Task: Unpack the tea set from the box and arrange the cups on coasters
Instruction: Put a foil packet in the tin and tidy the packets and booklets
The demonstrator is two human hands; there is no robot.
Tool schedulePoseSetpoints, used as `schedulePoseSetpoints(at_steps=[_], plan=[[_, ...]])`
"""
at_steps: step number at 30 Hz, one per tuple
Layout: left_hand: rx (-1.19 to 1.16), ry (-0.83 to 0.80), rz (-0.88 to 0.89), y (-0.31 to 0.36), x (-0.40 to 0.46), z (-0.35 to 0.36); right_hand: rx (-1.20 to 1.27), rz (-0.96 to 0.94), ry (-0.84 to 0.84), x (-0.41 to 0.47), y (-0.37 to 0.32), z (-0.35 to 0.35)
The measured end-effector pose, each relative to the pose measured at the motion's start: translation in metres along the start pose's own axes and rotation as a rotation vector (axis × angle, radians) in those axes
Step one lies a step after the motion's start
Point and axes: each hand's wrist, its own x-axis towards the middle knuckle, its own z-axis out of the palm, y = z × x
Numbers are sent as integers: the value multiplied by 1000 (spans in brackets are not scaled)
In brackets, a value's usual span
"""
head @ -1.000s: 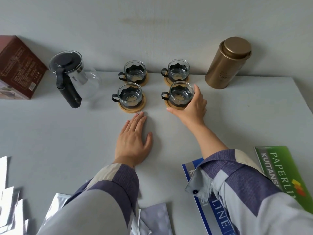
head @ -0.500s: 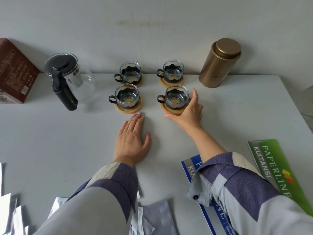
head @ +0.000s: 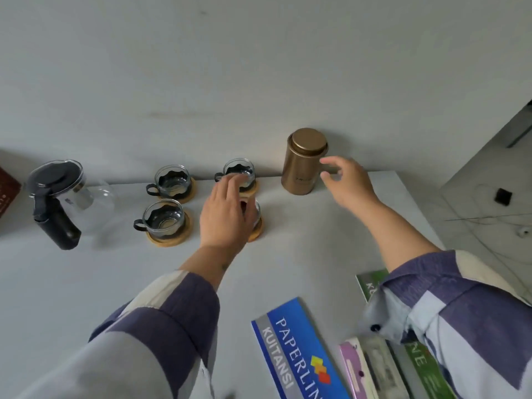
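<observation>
Far out to the left of both hands, a sliver of dark red cardboard box (head: pixel 7 188) pokes in at the frame edge, and just inside it stands the clear glass teapot with black lid and black handle (head: pixel 62 197) on the pale grey table (head: pixel 86 283). Moving toward the left hand: two glass cups in black holders, the far-left cup (head: pixel 172 181) and the near-left cup (head: pixel 163 217), each seated on its own round wooden coaster, the far one on the coaster (head: pixel 188 194) and the near one on the coaster (head: pixel 169 239), handles pointing away from the hand. Now the left hand (head: pixel 227 214) itself, raised over the near-right cup (head: pixel 253 214), fingers loosely spread and relaxed, gripping nothing; the hand hides most of that cup, so only a bit of glass and a crescent of its wooden coaster (head: pixel 257 231) peek out on the hand's right side. Just beyond the fingertips sits the far-right cup (head: pixel 240 172) on its coaster (head: pixel 250 190). To the right of that hand stands the tall bronze metal canister with a round lid (head: pixel 302 162), against the wall. The right hand (head: pixel 347 182) hovers just beside the canister's right side, fingers open and slightly curved, holding nothing; whether a fingertip touches the metal cannot be told. Below the right sleeve lie a blue Paperline receipt book (head: pixel 299 349) and a green one (head: pixel 371 283)
</observation>
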Motion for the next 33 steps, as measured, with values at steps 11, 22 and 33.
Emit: schedulePoseSetpoints(at_steps=[11,22,33], plan=[[-298,-311,-436,77,93,106,-367,-330,-288,106,-17,-8],[-314,-173,-395,63,114,132,-615,-563,-378,119,-30,-17],[-365,-217,-357,64,111,127,-135,-296,-420,118,-18,-43]])
